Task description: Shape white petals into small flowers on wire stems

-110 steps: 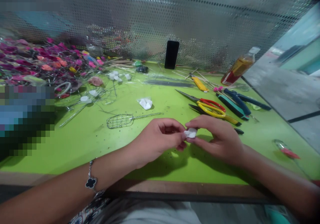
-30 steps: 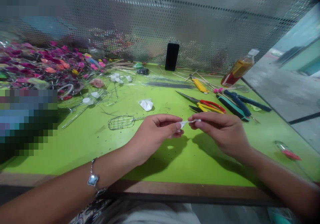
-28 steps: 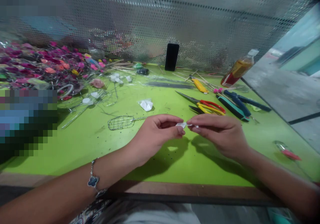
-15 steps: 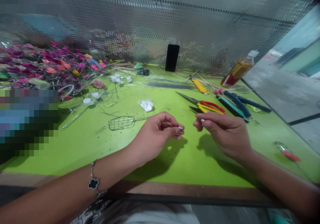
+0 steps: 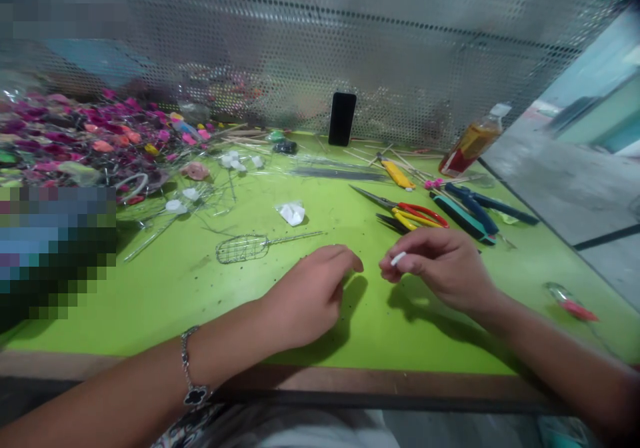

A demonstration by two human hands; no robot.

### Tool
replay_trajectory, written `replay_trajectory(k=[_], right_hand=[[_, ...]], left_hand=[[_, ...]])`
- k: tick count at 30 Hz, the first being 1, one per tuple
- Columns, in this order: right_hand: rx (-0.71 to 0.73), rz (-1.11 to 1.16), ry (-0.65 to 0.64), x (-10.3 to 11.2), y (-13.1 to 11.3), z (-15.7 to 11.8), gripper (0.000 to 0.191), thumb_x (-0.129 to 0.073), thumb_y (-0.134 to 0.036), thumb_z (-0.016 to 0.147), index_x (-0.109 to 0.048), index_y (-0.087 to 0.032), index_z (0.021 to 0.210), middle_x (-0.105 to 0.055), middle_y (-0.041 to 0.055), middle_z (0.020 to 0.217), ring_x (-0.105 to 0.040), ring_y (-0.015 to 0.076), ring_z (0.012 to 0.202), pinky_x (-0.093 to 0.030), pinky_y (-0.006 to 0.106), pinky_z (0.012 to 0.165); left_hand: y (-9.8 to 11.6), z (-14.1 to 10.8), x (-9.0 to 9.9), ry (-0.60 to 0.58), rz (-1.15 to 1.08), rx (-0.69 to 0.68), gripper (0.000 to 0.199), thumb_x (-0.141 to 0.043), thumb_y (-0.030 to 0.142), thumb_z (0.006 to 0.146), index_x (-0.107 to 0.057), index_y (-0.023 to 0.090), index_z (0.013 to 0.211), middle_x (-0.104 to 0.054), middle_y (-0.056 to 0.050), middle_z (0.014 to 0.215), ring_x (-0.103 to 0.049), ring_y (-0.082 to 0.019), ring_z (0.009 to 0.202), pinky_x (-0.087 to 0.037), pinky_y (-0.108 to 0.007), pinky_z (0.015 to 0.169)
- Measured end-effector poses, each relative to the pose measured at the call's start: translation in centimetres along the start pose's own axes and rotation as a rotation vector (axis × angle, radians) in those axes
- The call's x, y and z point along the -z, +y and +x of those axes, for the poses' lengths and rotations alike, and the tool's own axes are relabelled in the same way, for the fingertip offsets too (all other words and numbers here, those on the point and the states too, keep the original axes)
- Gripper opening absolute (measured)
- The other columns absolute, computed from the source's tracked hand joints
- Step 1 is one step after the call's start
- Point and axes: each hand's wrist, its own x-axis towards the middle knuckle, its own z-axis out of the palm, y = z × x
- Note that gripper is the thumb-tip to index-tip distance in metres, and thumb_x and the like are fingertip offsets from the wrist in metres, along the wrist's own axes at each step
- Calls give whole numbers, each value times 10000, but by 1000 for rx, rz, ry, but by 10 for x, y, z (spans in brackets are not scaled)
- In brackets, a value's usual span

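Note:
My right hand point(image 5: 437, 261) is closed, pinching a small white piece point(image 5: 399, 259) between thumb and fingertips above the green table. The piece looks like a short soft strip; its material is unclear. My left hand point(image 5: 313, 295) is just left of it, back turned up and fingers curled downward, with a gap between the hands. Its palm and most fingertips are hidden, so anything inside it cannot be seen. Behind the left hand lies a small wire racket shape point(image 5: 243, 249) with a twisted handle. A crumpled white lump in clear wrap point(image 5: 291, 213) lies farther back.
Red-and-yellow-handled scissors point(image 5: 417, 215), a yellow cutter point(image 5: 397, 173) and dark blue pliers point(image 5: 475, 208) lie at the right. A phone point(image 5: 343, 119) and a bottle point(image 5: 470, 141) stand at the back. Colourful wired pieces point(image 5: 100, 135) are heaped at the left.
My left hand has rolled palm-down and dropped slightly; the white bit at its fingertips is out of sight. The white piece in my right hand shows more. My right hand shifted slightly left.

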Motion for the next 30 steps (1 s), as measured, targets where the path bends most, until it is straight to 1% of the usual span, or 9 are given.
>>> replay_trajectory(k=[4,8,13,17,19,21,24,27,30], right_hand=[[-48,43,-19,0,2,2,187,-984,-369,808,-908,-281,955,-884,58,897,-843,210,720,-744,333,705],[-21,29,-33,1,2,5,209,-1045,-320,697,-907,-285,850,-879,51,882,-839,196,759,-726,285,727],[-81,20,-33,2,2,4,260,-951,-475,837,-907,-242,945,-835,54,715,-790,190,592,-711,315,603],[-79,16,-19,2,3,5,250,-988,-440,794,-907,-257,943,-869,68,830,-828,204,698,-731,337,702],[-69,8,-15,3,3,5,248,-1044,-373,701,-905,-270,879,-874,60,856,-834,206,735,-728,321,720],[-43,-5,-11,3,2,5,247,-1069,-335,639,-893,-270,799,-859,45,797,-811,191,683,-704,277,651],[-9,-70,6,3,0,3,207,-1043,-356,690,-897,-264,804,-821,33,692,-756,167,579,-657,249,551],[15,-129,2,2,0,2,179,-940,-399,852,-914,-270,974,-856,56,790,-799,188,655,-703,299,643],[-13,-105,-30,0,0,2,289,-970,-395,815,-903,-274,1069,-885,74,934,-854,230,806,-735,346,762]], left_hand=[[-1,1,-1,7,37,19,438,-487,-58,850,-687,174,1162,-736,-121,1198,-680,-293,1139,-551,-428,964],[-8,2,-1,88,110,46,270,-556,33,960,-764,166,1068,-756,-120,1124,-686,-304,1092,-539,-438,945],[-9,3,5,55,234,84,195,-660,184,1016,-854,178,994,-761,-117,1047,-695,-308,1008,-528,-453,904],[-2,1,7,29,294,122,303,-628,356,1052,-848,150,1088,-726,-145,1059,-679,-346,1052,-533,-517,954],[1,0,7,42,312,119,304,-602,322,1041,-829,154,1153,-716,-147,1084,-665,-354,1085,-528,-534,984],[2,-1,7,62,304,105,287,-599,276,1019,-815,155,1165,-717,-148,1104,-657,-351,1102,-529,-531,995],[1,-1,6,108,272,81,276,-586,254,1015,-805,147,1144,-723,-155,1129,-653,-347,1106,-533,-521,981],[2,-1,5,180,235,57,275,-578,248,1017,-793,146,1155,-732,-155,1135,-658,-346,1114,-530,-518,977],[6,-2,6,271,131,26,266,-583,234,1019,-779,138,1172,-745,-142,1152,-675,-317,1127,-527,-480,996]])
